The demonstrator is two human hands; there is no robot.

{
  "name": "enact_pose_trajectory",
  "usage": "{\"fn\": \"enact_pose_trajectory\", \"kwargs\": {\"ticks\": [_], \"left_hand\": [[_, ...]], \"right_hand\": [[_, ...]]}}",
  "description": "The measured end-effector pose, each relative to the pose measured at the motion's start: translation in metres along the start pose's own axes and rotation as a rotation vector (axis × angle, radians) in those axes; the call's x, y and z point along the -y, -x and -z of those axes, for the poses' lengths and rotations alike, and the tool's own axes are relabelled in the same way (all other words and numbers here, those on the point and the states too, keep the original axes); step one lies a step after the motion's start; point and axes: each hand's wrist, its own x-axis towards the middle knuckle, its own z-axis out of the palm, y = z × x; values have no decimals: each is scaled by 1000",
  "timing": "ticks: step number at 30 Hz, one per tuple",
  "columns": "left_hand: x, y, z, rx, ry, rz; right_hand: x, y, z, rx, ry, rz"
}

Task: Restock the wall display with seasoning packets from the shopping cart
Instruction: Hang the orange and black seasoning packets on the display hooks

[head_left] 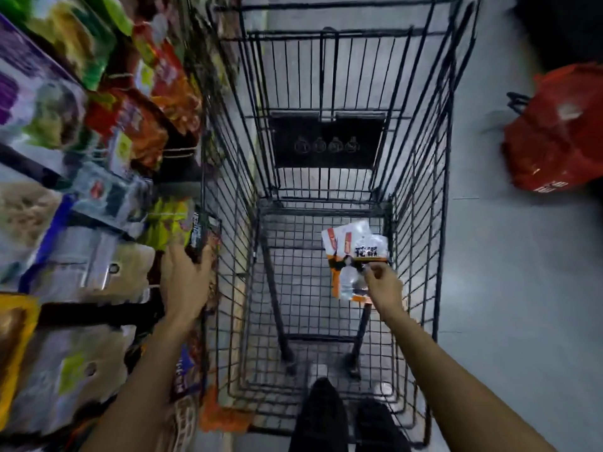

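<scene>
A black wire shopping cart (421, 203) stands in front of me, seen from above. Inside it, at the right, my right hand (383, 287) pinches a small bunch of clear seasoning packets (354, 256) with orange and white labels, lifted off the cart floor. My left hand (184, 282) is at the wall display (81, 190) on the left, fingers closed around a dark packet (200, 236) beside the cart's left wall. The display is blurred and filled with hanging packets.
A red shopping basket (554, 132) with black handles sits on the grey floor at the right. The cart's folded child-seat flap (326, 141) is further ahead. My dark trouser legs and shoes (319, 373) show below the cart.
</scene>
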Motion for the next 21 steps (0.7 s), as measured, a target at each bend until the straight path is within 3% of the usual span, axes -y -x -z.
{"fn": "enact_pose_trajectory", "kwargs": {"ticks": [8, 15, 21], "left_hand": [[28, -13, -45, -14, -37, -89], [27, -12, -50, -113, -74, -152], [24, -12, -47, -115, -62, -183]], "right_hand": [[-71, -71, -31, 41, 146, -216], [-76, -77, -52, 51, 437, -248], [-72, -83, -61, 34, 408, -346]]}}
